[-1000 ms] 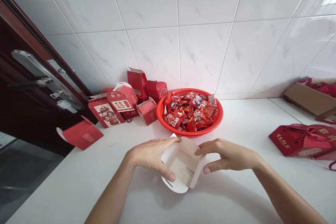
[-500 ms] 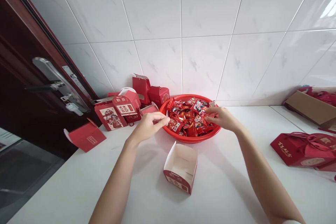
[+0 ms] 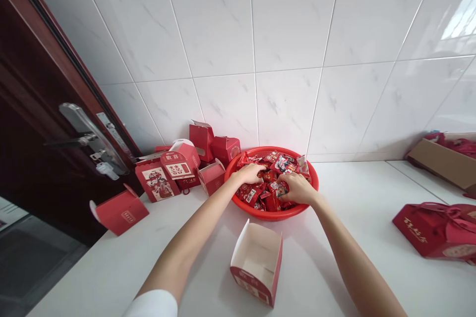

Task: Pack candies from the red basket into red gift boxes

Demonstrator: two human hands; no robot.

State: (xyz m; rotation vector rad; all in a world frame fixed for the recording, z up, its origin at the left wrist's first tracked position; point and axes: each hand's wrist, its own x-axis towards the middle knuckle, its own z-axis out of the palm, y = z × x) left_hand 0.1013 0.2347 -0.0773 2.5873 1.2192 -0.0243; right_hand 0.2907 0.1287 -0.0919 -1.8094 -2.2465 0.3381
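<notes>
A red plastic basket [image 3: 256, 214] holds a heap of candies in red wrappers [image 3: 250, 195]. My left hand [image 3: 248, 174] reaches in from the left, fingers stretched over the candies and their tips partly hidden among them. On the right side of the heap is my right hand [image 3: 297, 188], thumb and fingers apart around a shiny wrapped candy [image 3: 279, 188]; no firm hold shows. In front of the basket an open-topped red gift box [image 3: 256, 252] stands with its pale inside bare and its printed front flap towards me.
Several red gift boxes [image 3: 181, 161] cluster at the back left by the tiled wall. Another red box [image 3: 124, 212] lies near the left table edge, beside the dark door [image 3: 44, 124]. On the right are a ribbon-tied red box [image 3: 435, 230] and a cardboard carton [image 3: 442, 161].
Both hands have moved inward and down into the candy heap, from the basket's left and right rims. The view has tilted up a little, so everything sits lower. The open box stays in place.
</notes>
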